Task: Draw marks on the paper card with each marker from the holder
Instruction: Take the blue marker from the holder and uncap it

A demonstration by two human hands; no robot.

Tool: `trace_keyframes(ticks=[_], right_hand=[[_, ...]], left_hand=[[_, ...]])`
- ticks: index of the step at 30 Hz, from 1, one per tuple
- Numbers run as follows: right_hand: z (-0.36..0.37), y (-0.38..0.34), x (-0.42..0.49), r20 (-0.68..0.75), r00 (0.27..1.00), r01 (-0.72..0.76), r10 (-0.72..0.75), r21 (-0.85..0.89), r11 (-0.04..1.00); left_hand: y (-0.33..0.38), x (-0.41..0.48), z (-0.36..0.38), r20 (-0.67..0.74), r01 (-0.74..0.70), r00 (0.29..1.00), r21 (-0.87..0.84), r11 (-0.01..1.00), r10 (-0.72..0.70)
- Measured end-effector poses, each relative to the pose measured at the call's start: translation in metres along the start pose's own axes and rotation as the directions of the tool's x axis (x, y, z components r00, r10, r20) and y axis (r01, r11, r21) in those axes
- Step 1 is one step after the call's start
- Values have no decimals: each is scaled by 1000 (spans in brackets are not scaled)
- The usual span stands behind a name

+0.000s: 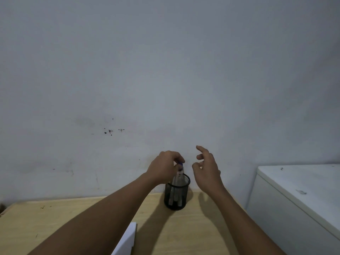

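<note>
Black mesh holder (177,195) stands upright on the pale wooden counter (193,227), close to the grey wall (165,70). Several white markers (177,183) stand inside it, their barrels showing through the mesh.

Head view: left hand (162,167) hangs over the holder's mouth, grip pinched shut on the top of one marker with a blue cap (180,164); that marker's lower part is still down inside the holder. Right hand (207,169) hovers just right of the holder, fingers (202,149) spread and curled, touching nothing, grip loose and unclosed.

White paper card (127,240) lies at the near edge of the counter, partly under the left forearm and cut off by the frame; whether it carries marks cannot be told. White cabinet (298,196) stands to the right of the counter. Dark specks (110,131) dot the wall at left.
</note>
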State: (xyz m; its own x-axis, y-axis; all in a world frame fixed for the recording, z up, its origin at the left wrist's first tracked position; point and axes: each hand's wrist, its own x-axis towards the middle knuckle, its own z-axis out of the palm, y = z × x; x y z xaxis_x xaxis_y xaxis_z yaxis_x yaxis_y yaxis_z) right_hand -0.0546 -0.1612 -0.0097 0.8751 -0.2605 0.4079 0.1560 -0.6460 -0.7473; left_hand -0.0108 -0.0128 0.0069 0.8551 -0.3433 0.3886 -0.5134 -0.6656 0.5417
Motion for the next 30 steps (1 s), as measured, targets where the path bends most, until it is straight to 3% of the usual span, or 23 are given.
trace_keyframes(ticks=[3, 6, 10, 12, 14, 16, 17, 22, 26, 30], right_hand=[[-20, -22, -9, -10, 1000, 23, -22, 77, 997], [-39, -52, -23, 85, 996, 19, -38, 218, 976], [-52, -89, -46, 234, 971, -40, -54, 377, 925], [-54, -108, -56, 178, 984, -96, -14, 592, 800], [-57, -129, -66, 145, 987, -157, 68, 784, 601], [-55, -149, -77, 190, 977, -213, 97, 892, 398], [-52, -157, -83, 221, 972, -235, 82, 907, 350], [-34, -184, -123, 291, 956, -230, -33, 814, 534], [-24, -186, -142, 321, 947, -270, -29, 840, 470], [-16, -186, -152, 335, 941, -284, -53, 864, 415]], left_hand=[[17, -7, -31, -137, -8, 991, -110, 994, -7], [37, -19, -74, -265, -35, 964, -256, 966, -36], [56, -49, -131, -338, -44, 920, -594, 803, -200], [60, -71, -153, -336, -24, 902, -667, 745, -272], [60, -96, -168, -317, -6, 900, -697, 717, -300], [59, -118, -175, -298, 5, 906, -701, 713, -300], [58, -129, -176, -292, 12, 909, -695, 719, -298], [56, -174, -173, -300, -7, 921, -648, 762, -247], [46, -193, -168, -287, 11, 948, -403, 915, -138], [37, -201, -164, -299, -15, 952, -275, 961, -71]])
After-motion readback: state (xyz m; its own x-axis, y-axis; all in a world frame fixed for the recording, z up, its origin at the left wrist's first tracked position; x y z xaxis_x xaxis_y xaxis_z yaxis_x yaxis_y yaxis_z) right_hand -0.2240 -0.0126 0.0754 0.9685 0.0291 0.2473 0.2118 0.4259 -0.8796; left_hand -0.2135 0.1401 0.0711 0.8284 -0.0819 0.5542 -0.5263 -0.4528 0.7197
